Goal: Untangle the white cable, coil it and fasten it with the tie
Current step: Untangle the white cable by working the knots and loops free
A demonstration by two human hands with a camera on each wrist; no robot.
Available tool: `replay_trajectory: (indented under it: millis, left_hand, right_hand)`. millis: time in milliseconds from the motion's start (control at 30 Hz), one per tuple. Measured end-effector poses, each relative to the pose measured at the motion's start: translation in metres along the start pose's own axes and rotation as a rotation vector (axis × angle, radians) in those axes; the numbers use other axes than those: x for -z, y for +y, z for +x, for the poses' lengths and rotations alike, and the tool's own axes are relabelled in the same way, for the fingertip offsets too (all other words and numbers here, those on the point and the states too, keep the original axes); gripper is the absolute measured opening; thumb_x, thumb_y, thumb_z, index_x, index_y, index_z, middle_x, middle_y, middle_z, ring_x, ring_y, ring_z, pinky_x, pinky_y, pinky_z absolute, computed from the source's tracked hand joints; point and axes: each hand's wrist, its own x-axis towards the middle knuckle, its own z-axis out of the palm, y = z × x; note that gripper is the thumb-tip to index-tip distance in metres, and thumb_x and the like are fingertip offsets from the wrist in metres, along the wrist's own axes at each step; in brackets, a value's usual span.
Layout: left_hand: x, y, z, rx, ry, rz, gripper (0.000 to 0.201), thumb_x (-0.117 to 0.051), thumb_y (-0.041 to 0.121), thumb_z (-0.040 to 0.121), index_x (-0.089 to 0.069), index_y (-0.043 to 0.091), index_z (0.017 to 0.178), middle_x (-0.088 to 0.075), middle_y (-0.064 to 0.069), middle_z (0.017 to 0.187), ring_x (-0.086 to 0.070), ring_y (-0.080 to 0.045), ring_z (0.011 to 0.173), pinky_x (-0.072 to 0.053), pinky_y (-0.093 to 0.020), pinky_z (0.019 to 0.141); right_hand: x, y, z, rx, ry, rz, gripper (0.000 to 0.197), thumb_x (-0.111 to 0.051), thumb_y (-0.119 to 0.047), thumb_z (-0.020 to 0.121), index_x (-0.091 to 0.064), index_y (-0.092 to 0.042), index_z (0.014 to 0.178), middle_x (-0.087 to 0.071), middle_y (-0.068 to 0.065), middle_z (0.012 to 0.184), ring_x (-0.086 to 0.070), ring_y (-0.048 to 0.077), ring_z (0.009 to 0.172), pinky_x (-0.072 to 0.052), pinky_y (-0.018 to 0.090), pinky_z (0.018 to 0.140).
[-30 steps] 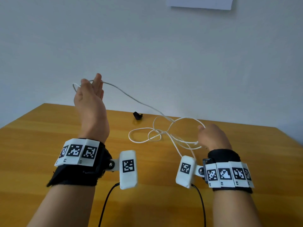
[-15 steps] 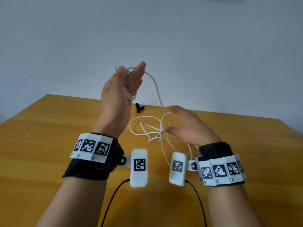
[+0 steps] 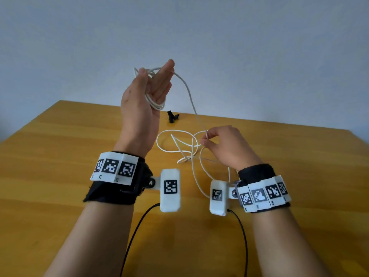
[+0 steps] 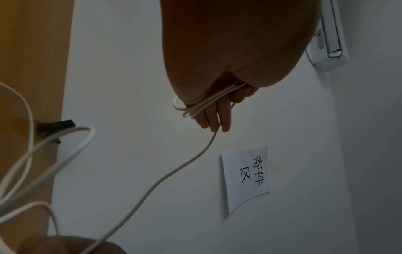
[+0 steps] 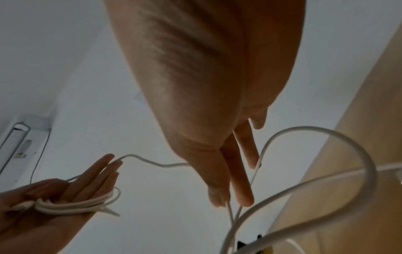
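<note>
My left hand is raised above the wooden table, fingers straight and pointing up. Several turns of the white cable are wound round those fingers. From the fingertips one strand runs down to my right hand, which pinches it between thumb and forefinger just above the table. The cable's other loops lie tangled on the table between my wrists. A small black tie lies on the table behind the loops, near the far edge.
The table's far edge meets a plain white wall. A paper sign hangs on that wall. Black leads from the wrist cameras trail toward me over the near part of the table.
My right hand, spread flat over the loops half a second ago, now pinches the strand. My left hand has moved right and turned since a second ago, keeping the turns on its fingers.
</note>
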Motion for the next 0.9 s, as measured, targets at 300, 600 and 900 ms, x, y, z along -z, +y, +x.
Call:
replay_trajectory:
  millis: [300, 600, 900]
  left_hand:
    - [0.026, 0.004, 0.011, -0.032, 0.133, 0.03, 0.033, -0.027, 0.025, 0.113, -0.054, 0.006, 0.113, -0.071, -0.015, 0.131, -0.064, -0.019, 0.128, -0.045, -0.031, 0.114]
    - [0.011, -0.021, 0.003, 0.0, -0.055, 0.413, 0.058, -0.031, 0.031, 0.112, -0.08, 0.033, 0.082, -0.077, -0.007, 0.118, -0.062, -0.024, 0.101, -0.047, -0.047, 0.099]
    - [0.002, -0.035, 0.0, 0.173, -0.052, 0.303, 0.034, -0.037, 0.026, 0.112, -0.051, 0.012, 0.085, -0.08, -0.01, 0.09, -0.068, -0.021, 0.073, -0.056, -0.032, 0.074]
  right_hand:
    - [0.032, 0.029, -0.006, -0.152, 0.3, -0.212, 0.017, -0.065, -0.032, 0.092, -0.073, -0.018, 0.085, -0.075, 0.002, 0.081, -0.067, 0.027, 0.081, -0.05, 0.045, 0.094]
    - [0.053, 0.028, 0.002, -0.207, 0.027, -0.16, 0.041, -0.066, -0.024, 0.094, -0.058, -0.023, 0.134, -0.058, 0.004, 0.137, -0.054, 0.027, 0.127, -0.041, 0.042, 0.111]
    - [0.025, 0.005, 0.01, 0.004, 0.023, 0.228, 0.028, -0.063, -0.029, 0.1, -0.064, -0.028, 0.128, -0.071, -0.015, 0.122, -0.062, -0.003, 0.116, -0.047, 0.022, 0.098]
